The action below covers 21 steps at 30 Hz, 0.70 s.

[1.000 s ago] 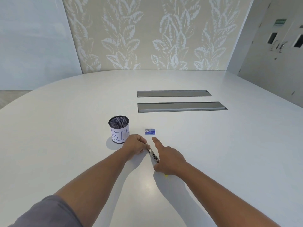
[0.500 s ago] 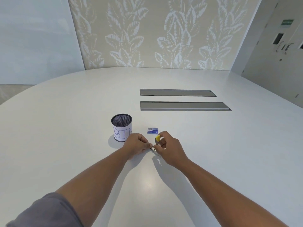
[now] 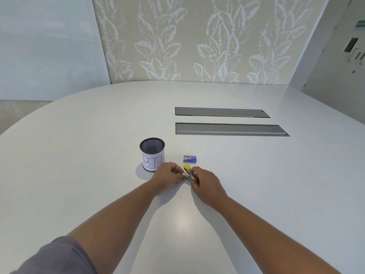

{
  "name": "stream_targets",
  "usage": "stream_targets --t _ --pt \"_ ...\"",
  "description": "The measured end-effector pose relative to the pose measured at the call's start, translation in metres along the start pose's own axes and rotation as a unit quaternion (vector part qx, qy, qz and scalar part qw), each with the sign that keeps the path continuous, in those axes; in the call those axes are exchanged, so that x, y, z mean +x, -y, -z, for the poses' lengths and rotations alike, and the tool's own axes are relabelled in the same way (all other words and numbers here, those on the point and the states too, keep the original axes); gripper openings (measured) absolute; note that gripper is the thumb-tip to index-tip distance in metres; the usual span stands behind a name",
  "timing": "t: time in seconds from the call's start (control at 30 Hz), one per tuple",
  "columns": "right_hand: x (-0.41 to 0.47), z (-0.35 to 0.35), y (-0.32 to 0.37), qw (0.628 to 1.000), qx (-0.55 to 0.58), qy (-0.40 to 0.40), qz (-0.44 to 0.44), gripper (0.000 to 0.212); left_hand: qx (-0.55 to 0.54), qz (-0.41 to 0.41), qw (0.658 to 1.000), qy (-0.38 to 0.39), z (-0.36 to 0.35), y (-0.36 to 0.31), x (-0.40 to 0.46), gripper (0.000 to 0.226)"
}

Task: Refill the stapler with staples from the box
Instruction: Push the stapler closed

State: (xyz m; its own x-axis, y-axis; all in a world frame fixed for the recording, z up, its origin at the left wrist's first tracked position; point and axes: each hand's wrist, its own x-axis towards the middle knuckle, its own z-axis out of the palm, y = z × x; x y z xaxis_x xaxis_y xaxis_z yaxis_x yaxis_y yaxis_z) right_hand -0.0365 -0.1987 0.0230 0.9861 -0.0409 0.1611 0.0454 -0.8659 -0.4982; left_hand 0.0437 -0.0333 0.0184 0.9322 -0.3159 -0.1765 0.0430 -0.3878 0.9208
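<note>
A small metal stapler (image 3: 188,173) with a yellow end sits between my two hands on the white table (image 3: 256,184), its top swung up so the yellow tip points away from me. My left hand (image 3: 167,177) pinches its near-left metal part. My right hand (image 3: 207,186) grips its right side and base. The small blue staple box (image 3: 190,159) lies closed on the table just beyond the stapler, touched by neither hand.
A black mesh cup (image 3: 152,154) with a paper label reading "BIN" stands left of the box, close to my left hand. Two grey recessed cable hatches (image 3: 227,129) lie farther back. A patterned wall stands beyond the table's far edge.
My right hand went from pressing flat with a pointing finger to gripping the stapler. The stapler's yellow-tipped top has swung up and open between the hands.
</note>
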Motion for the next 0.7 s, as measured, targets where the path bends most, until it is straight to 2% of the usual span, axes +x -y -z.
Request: stream_targets --t 0.13,0.2,0.3,0.37,0.57,0.7 --pt "-0.001 -0.002 -0.001 1.000 0.003 -0.016 -0.004 0.007 -0.063 0.013 0.997 -0.038 -0.004 0.003 0.000 0.009" --pt "-0.002 -0.002 -0.001 1.000 0.011 -0.023 0.002 0.005 -0.095 0.027 0.994 -0.045 -0.005 0.001 0.001 0.028" --pt "-0.008 -0.004 -0.001 0.999 0.006 -0.044 0.030 0.006 -0.086 0.042 0.995 -0.039 -0.007 -0.004 -0.002 0.065" --pt "-0.011 -0.006 -0.003 0.997 -0.009 -0.057 0.042 0.008 -0.076 0.043 0.996 -0.028 -0.007 -0.007 -0.004 0.075" --pt "-0.013 -0.008 -0.005 0.995 -0.015 -0.077 0.066 0.025 -0.117 0.039 0.992 0.006 -0.005 -0.012 -0.010 0.077" --pt "-0.012 -0.009 -0.008 0.994 0.039 -0.076 0.067 0.025 -0.143 0.029 0.989 0.013 -0.002 -0.010 -0.012 0.068"
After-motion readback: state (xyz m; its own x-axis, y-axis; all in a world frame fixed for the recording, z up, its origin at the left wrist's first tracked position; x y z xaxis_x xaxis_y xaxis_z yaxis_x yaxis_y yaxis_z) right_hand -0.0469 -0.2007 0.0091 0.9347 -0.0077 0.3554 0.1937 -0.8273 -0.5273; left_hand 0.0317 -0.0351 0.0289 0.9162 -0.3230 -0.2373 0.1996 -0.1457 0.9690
